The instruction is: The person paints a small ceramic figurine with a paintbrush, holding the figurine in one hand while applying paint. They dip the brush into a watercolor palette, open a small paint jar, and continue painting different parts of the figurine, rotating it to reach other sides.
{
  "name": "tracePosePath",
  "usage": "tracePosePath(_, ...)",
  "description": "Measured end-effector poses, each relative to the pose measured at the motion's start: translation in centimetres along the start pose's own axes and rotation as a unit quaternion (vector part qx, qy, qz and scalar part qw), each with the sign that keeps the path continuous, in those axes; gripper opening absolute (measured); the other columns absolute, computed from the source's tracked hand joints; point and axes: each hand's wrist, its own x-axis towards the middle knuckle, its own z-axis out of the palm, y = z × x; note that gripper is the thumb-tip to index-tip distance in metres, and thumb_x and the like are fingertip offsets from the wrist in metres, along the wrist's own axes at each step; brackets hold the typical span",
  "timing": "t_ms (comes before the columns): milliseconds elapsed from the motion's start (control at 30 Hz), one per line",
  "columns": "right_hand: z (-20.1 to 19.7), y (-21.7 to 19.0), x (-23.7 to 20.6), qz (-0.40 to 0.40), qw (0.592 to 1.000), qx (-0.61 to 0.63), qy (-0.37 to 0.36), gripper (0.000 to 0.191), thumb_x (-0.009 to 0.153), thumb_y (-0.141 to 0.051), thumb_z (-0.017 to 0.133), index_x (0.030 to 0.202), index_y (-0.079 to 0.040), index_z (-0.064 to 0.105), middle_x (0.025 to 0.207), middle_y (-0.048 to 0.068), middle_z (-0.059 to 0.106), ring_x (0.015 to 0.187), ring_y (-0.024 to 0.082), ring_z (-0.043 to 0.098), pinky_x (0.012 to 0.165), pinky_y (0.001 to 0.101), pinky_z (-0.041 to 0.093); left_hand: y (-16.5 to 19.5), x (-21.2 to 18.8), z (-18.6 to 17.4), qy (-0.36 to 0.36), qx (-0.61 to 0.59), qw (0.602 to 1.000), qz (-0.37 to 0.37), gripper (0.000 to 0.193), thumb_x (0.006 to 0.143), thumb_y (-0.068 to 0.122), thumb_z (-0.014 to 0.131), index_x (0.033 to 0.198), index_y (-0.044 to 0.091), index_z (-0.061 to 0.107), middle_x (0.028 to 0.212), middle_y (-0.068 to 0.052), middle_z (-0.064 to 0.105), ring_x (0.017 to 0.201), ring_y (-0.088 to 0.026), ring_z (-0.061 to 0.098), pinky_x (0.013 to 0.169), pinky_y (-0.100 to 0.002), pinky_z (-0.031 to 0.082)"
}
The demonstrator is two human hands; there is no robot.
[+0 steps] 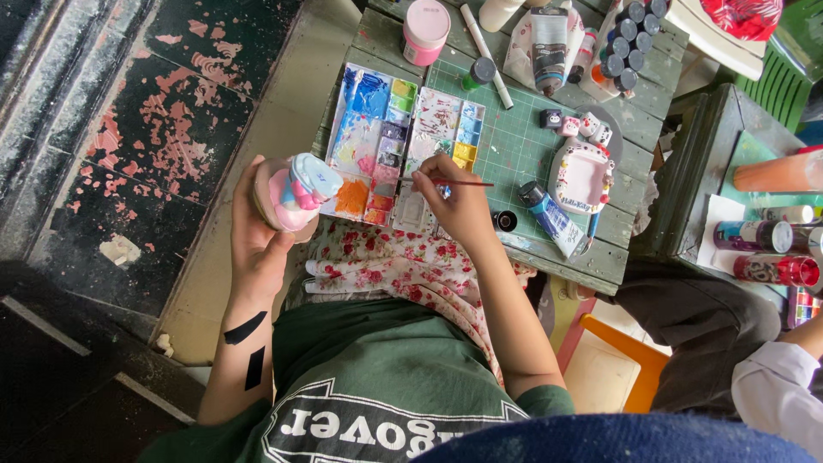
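My left hand [254,233] holds a small painted figurine [296,190] in pink, white and pale blue, raised off the left edge of the green wooden table [636,130]. My right hand [461,201] grips a thin paintbrush [403,179] that lies level, its tip pointing left over a paint palette [370,141] with blue, orange, green and purple wells. A second palette [441,137] with white and yellow wells lies just beyond my right hand.
A green cutting mat [514,146] carries paint tubes [555,219], a pink jar [425,31], a white marker, small figurines [587,127] and a white ornate frame piece [580,176]. Another person sits at right beside spray cans [776,268]. Flowered cloth covers my lap.
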Motion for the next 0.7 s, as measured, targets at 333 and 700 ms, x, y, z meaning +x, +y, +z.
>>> tracePosePath(333,0.3,-0.9,0.1,0.009,1.000,0.013,-0.001,0.011,0.103,-0.011,0.065,0.098,-0.004,0.059,0.083,0.007,0.074,0.083,0.017,0.078,0.071,0.0284,0.058,1.2,0.0,1.2,-0.003,-0.016,1.000,0.006,0.101,0.088,0.018,0.087,0.166,0.001,0.026,0.165,-0.015,0.042,0.153,-0.026,0.045,0.129,-0.041,0.039)
tracePosePath(700,0.5,-0.7,0.1,-0.010,1.000,-0.009,0.016,0.013,0.100,-0.013,0.068,0.098,-0.003,0.060,0.085,0.009,0.076,0.084,0.018,0.079,0.070,0.0301,0.057,0.6,0.0,2.2,-0.029,0.044,0.999,0.013,0.096,0.087,0.004,0.084,0.165,0.002,0.029,0.160,-0.015,0.043,0.147,-0.026,0.049,0.123,-0.042,0.047)
